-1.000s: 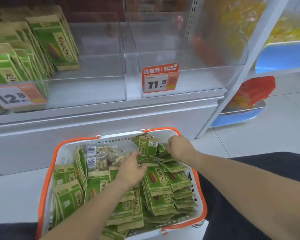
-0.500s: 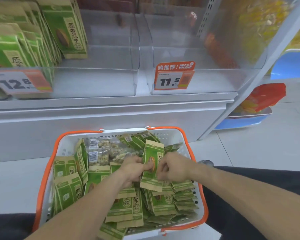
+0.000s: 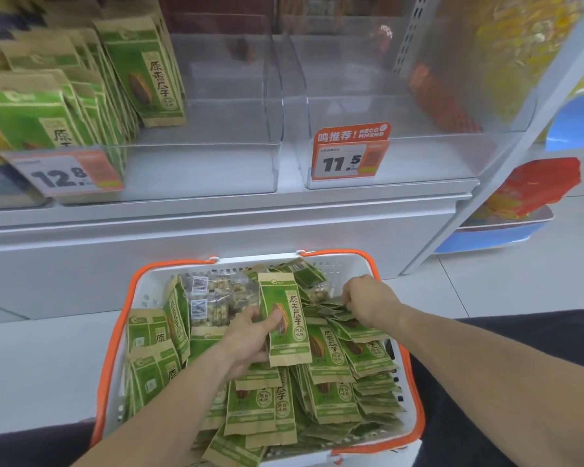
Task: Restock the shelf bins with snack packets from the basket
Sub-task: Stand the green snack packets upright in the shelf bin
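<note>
A white basket with an orange rim sits in front of me, full of green and tan snack packets. My left hand grips one upright green packet above the pile, thumb across its front. My right hand reaches into the far right of the basket, its curled fingers pinching the edge of a flat packet there. Above, the left clear shelf bin holds a row of matching green packets on its left side. The right clear bin holds no packets.
Clear-wrapped nut packets lie at the basket's back left. Price tags reading 12.8 and 11.5 hang on the bin fronts. A neighbouring rack at right holds red and yellow bags on blue trays. White floor tiles surround the basket.
My right hand let go of the upright packet and moved right, back into the pile. My left hand now holds that packet alone. The view has tilted slightly toward the shelf.
</note>
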A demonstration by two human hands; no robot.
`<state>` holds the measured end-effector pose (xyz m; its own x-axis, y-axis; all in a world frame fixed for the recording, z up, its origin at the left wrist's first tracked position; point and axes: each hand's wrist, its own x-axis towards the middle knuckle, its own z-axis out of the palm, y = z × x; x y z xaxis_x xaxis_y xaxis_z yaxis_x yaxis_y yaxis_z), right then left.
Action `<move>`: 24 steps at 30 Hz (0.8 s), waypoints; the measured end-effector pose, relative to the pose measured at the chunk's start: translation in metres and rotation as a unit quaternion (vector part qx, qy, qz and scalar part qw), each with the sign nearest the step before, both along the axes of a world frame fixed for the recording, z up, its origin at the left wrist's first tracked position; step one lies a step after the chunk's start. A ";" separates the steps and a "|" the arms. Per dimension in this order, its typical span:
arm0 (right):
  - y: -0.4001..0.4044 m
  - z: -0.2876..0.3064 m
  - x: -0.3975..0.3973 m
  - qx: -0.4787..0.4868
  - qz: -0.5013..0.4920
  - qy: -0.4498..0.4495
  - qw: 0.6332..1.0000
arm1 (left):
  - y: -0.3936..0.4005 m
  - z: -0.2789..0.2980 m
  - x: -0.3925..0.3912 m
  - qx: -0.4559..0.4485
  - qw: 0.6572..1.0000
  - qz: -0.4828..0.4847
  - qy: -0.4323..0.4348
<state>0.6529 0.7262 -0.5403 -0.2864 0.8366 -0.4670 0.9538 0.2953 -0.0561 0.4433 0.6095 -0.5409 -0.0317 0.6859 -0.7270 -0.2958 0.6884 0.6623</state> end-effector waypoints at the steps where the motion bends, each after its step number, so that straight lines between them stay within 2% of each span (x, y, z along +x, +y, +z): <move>1: 0.000 0.002 -0.001 0.010 -0.003 0.014 1.000 | 0.000 0.000 0.000 0.002 1.000 -0.004 0.007; 6: -0.007 0.015 -0.013 0.049 0.010 0.068 0.996 | 0.001 -0.005 0.000 0.003 0.999 0.015 0.043; 10: -0.024 0.033 -0.023 0.079 0.004 0.143 0.987 | 0.004 -0.010 0.002 -0.005 0.993 0.023 0.113; 13: -0.048 0.048 -0.025 0.085 -0.034 0.249 0.964 | 0.007 -0.009 0.008 -0.010 0.997 0.012 0.070; 15: -0.064 0.050 -0.025 0.056 -0.020 0.288 0.956 | 0.008 -0.003 0.014 -0.004 1.000 -0.003 0.023; 19: -0.082 0.032 -0.015 -0.012 0.029 0.282 0.959 | 0.009 0.010 0.020 0.019 0.999 -0.005 -0.032; 24: -0.090 0.020 -0.007 -0.066 0.074 0.312 0.945 | 0.003 0.004 0.021 0.003 0.999 -0.010 -0.035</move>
